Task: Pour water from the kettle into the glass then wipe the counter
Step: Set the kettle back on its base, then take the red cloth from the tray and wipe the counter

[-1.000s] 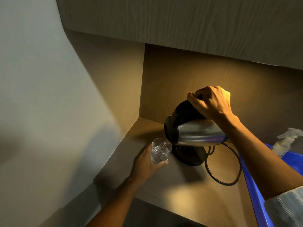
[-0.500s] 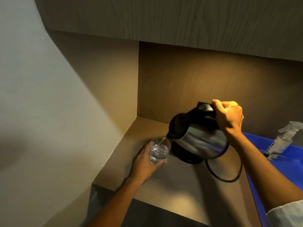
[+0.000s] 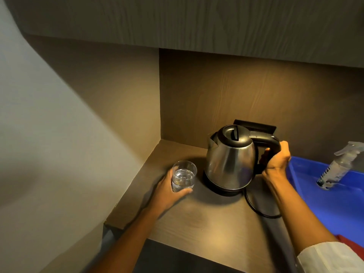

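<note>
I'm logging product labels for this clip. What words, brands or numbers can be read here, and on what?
Spray bottle in the blue tub: dark print on its label, too blurred to read.
Kettle: no readable brand or marking on the side that shows.
Glass: no text.
So nothing can be quoted.
</note>
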